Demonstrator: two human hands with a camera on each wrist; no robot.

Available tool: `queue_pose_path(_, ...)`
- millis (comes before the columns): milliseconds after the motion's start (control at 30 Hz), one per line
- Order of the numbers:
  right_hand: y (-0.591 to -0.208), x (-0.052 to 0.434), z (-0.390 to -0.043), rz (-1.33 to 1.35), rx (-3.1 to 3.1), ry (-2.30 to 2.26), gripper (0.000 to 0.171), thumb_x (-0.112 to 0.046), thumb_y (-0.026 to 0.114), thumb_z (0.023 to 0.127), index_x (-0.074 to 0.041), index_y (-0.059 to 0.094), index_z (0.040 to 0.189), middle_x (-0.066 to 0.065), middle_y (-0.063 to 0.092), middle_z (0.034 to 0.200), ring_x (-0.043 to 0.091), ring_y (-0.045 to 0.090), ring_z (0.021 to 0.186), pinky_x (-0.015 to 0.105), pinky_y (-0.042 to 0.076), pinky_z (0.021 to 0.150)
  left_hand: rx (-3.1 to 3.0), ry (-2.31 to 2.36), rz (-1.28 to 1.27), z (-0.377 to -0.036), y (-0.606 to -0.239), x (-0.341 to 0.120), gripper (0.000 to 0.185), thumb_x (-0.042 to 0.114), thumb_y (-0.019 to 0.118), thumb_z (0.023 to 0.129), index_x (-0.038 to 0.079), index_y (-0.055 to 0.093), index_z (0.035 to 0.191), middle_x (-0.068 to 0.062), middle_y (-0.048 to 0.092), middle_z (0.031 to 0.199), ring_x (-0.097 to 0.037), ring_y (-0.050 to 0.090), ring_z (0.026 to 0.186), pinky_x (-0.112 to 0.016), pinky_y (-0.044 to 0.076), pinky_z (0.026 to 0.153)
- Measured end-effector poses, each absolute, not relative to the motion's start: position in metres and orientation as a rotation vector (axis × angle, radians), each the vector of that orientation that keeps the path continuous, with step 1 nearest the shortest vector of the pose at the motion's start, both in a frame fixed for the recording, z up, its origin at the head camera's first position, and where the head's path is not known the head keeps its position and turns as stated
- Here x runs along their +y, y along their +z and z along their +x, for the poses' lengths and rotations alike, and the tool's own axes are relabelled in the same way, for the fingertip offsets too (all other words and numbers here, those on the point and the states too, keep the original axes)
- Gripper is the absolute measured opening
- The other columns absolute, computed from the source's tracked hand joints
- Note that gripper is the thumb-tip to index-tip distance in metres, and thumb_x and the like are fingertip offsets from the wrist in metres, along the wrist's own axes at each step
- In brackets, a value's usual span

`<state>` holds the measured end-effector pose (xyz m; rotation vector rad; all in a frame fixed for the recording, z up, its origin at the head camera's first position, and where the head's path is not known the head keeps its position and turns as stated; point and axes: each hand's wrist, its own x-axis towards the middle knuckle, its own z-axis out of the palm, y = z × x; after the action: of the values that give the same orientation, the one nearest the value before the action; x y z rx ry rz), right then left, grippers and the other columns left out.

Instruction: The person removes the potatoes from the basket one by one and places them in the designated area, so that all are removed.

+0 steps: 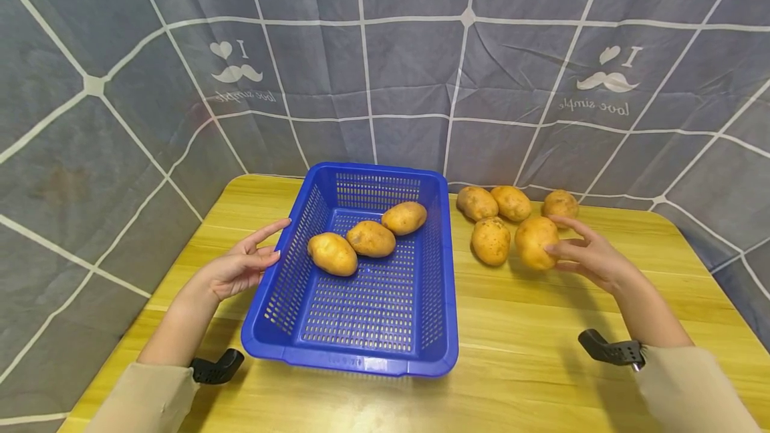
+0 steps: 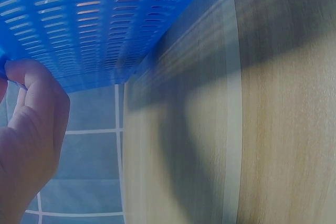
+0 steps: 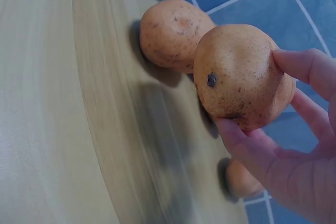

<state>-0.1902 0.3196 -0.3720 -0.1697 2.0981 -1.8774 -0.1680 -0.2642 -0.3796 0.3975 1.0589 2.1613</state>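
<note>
A blue slotted plastic basket stands on the wooden table and holds three potatoes. My left hand lies against the basket's left rim with its fingers stretched out. In the left wrist view its thumb touches the basket's outer wall. My right hand grips one potato from the right side, the thumb under the potato and the fingers over it. I cannot tell whether it is lifted off the table.
Several more potatoes lie in a cluster right of the basket, close to the gripped one; one of them sits just behind it. A grey patterned curtain hangs behind and around the table. Bare tabletop stretches in front of the basket and potatoes.
</note>
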Motion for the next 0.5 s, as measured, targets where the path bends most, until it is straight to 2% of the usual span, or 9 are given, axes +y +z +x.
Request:
queue_pose_path(133, -0.373, 0.319, -0.195, -0.13, 2.156, -1.82, 0.053, -0.003, 0.057, 0.09, -0.029, 0.038, 0.132, 0.002, 0.056, 0.102, 0.014, 0.062, 0.086, 0.03, 0.054, 0.077, 1.056, 2.16, 0.402, -0.168, -0.38, -0.264, 0.056, -0.012, 0.03, 0.096, 0.025, 0.049, 0.134, -0.014, 0.058, 0.117, -0.026, 0.061, 0.103, -0.036, 0.052, 0.086)
queue_pose_path(300, -0.378, 0.317, -0.201, -0.09, 2.196, -1.796, 0.051, -0.004, 0.059, 0.089, -0.033, 0.042, 0.128, 0.002, 0.053, 0.102, 0.013, 0.062, 0.085, 0.033, 0.054, 0.077, 1.056, 2.161, 0.405, -0.167, -0.381, -0.264, 0.056, -0.012, 0.03, 0.096, 0.025, 0.049, 0.134, -0.014, 0.058, 0.117, -0.025, 0.061, 0.103, -0.036, 0.052, 0.086)
queue_pose_path(500, -0.385, 0.316, -0.206, -0.086, 2.201, -1.813, 0.057, -0.004, 0.061, 0.088, -0.021, 0.037, 0.136, 0.004, 0.054, 0.099, 0.013, 0.062, 0.083, 0.032, 0.055, 0.076, 1.057, 2.159, 0.406, -0.168, -0.381, -0.264, 0.055, -0.012, 0.03, 0.096, 0.025, 0.048, 0.134, -0.014, 0.058, 0.116, -0.025, 0.061, 0.102, -0.036, 0.052, 0.085)
